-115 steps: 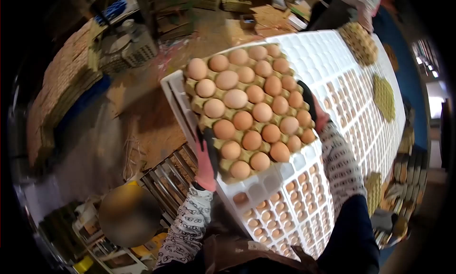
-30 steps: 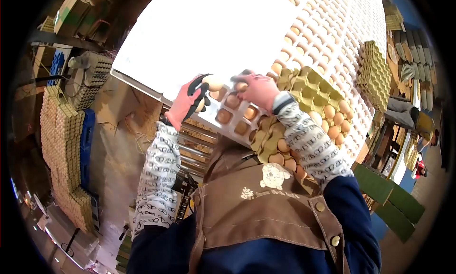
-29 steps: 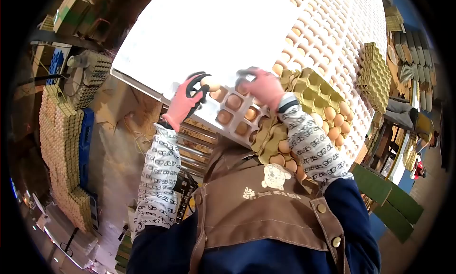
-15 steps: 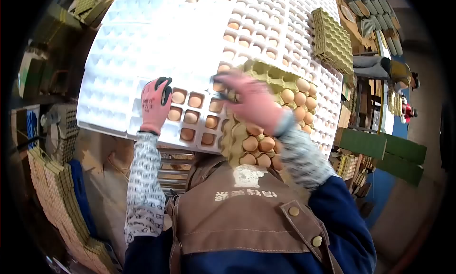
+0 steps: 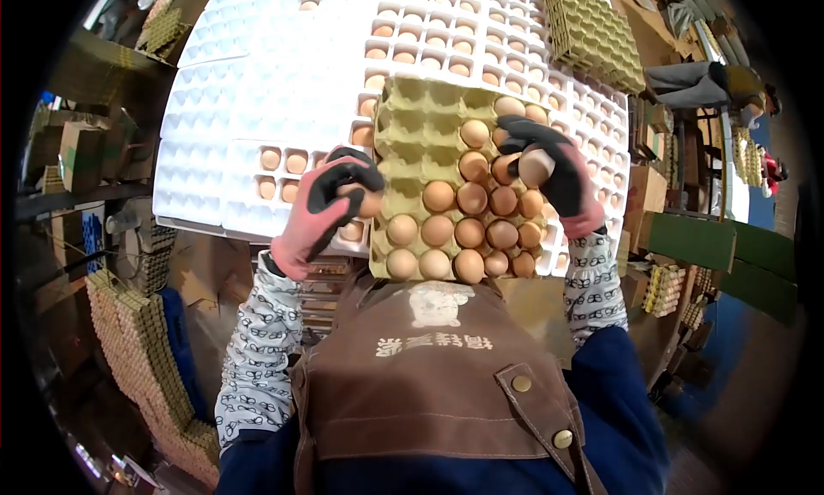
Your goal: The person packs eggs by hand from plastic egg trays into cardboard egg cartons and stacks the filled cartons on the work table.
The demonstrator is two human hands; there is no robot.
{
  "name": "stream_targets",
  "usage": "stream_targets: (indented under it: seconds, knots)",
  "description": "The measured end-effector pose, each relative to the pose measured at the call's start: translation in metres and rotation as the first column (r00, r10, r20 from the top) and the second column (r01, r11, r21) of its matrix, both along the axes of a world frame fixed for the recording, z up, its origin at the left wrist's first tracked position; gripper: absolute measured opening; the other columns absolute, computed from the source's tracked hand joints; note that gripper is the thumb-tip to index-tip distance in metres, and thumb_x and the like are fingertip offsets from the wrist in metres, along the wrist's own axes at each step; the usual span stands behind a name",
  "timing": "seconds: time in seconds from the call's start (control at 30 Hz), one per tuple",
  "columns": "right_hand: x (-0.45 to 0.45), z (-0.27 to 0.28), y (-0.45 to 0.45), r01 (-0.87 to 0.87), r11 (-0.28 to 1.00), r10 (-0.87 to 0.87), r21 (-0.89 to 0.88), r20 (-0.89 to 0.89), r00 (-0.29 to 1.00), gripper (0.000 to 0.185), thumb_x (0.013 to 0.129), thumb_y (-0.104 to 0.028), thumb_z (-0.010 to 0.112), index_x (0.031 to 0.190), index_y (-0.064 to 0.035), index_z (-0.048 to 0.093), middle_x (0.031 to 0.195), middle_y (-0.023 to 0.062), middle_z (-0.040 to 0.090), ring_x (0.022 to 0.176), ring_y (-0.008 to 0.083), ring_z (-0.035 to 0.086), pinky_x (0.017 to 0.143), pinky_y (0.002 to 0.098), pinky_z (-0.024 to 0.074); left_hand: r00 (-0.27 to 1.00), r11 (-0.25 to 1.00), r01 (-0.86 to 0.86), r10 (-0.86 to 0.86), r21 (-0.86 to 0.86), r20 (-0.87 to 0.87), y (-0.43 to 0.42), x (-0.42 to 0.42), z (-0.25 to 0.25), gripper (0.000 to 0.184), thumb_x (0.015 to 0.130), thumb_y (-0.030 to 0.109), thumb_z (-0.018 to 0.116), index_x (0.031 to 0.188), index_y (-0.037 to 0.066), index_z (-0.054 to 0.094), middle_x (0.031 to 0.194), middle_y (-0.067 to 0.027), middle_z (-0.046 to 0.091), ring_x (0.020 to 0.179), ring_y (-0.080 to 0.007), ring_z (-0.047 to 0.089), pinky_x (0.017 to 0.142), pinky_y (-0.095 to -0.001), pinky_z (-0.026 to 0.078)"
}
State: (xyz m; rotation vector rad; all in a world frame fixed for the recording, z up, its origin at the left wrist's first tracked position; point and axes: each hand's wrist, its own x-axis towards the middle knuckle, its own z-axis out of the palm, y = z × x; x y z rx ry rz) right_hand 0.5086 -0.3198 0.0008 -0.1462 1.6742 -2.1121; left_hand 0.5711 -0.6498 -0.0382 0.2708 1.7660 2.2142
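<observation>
Left grip, gloved pink and black: fingers and thumb curled round a brown egg, blurred, right at the near-left edge of the pulp tray. Right grip, same glove: grasping a second egg in the fingers, over the tray's right side.

Pulp tray sits between the two grips, on top of white trays. Its bare cups lie beyond and to the right of the left grip; loose eggs fill the cups nearest the body and run up the side by the right grip.

White trays spread beyond both grips. Just left of the left grip, a few pockets hold eggs; further out on that side the pockets are bare. Filled pockets continue beyond the pulp tray and right of the right grip.

Stack of pulp trays beyond the right grip. Brown apron below both.
</observation>
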Motion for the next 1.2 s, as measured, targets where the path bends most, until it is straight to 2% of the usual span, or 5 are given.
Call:
stream_targets:
  seconds: [0.2, 0.33, 0.53, 0.77, 1.2]
  knots:
    - [0.028, -0.015, -0.074, 0.101, 0.085, 0.886, 0.991, -0.122, 0.448, 0.063, 0.081, -0.031, 0.068, 0.137, -0.0094, 0.048, 0.106, 0.0142, 0.063, 0.093, 0.0278, 0.064, 0.080, 0.0368, 0.0505, 0.888, 0.305, 0.062, -0.452, -0.950, -0.087, 0.040, 0.031, 0.006, 0.065, 0.072, 0.030, 0.080, 0.126, 0.005, 0.054, 0.130, -0.0138, 0.053, 0.106, -0.0328, 0.062, 0.087, -0.0397, 0.052]
    - [0.006, -0.002, -0.004, -0.358, 0.927, 0.344, 0.117, 0.122, 0.931, 0.058, 0.083, -0.007, 0.068, 0.139, -0.0131, 0.052, 0.120, 0.0044, 0.061, 0.095, 0.0098, 0.060, 0.081, 0.0242, 0.0517, 0.997, 0.900, -0.067, 0.045, -0.431, -0.061, 0.020, 0.056, 0.012, 0.066, 0.069, 0.012, 0.079, 0.128, 0.003, 0.052, 0.123, -0.0098, 0.057, 0.107, -0.0217, 0.061, 0.092, -0.0345, 0.050]
    - [0.057, -0.004, -0.060, 0.233, 0.173, 0.915, 0.957, -0.244, 0.322, 0.033, 0.072, -0.027, 0.078, 0.097, -0.0080, 0.067, 0.124, 0.0126, 0.054, 0.104, 0.0269, 0.058, 0.084, 0.0364, 0.0499, 0.821, 0.049, -0.212, -0.532, -0.976, -0.205, 0.053, 0.085, 0.024, 0.067, 0.059, 0.026, 0.086, 0.122, 0.018, 0.063, 0.143, -0.0104, 0.044, 0.116, -0.0323, 0.053, 0.094, -0.0377, 0.050]
    - [0.011, 0.013, -0.063, -0.477, 0.803, 0.441, 0.357, 0.183, 0.879, 0.045, 0.080, -0.009, 0.072, 0.123, -0.0038, 0.063, 0.131, 0.0089, 0.052, 0.112, 0.0155, 0.055, 0.093, 0.0290, 0.0460, 0.921, 0.933, -0.348, 0.358, -0.088, 0.153, -0.013, 0.125, -0.004, 0.052, 0.083, 0.026, 0.068, 0.129, 0.005, 0.055, 0.130, -0.0127, 0.053, 0.113, -0.0261, 0.058, 0.092, -0.0386, 0.052]
    - [-0.006, -0.113, -0.403, -0.042, 0.242, 0.899, 0.969, -0.208, 0.386, 0.054, 0.076, -0.028, 0.077, 0.126, -0.0182, 0.060, 0.140, 0.0178, 0.045, 0.120, 0.0334, 0.054, 0.098, 0.0405, 0.0474, 0.398, 0.402, -0.869, 0.914, -0.288, 0.075, -0.106, 0.125, -0.134, 0.044, 0.079, 0.000, 0.071, 0.121, 0.000, 0.060, 0.117, -0.0087, 0.062, 0.105, -0.0190, 0.059, 0.091, -0.0311, 0.049]
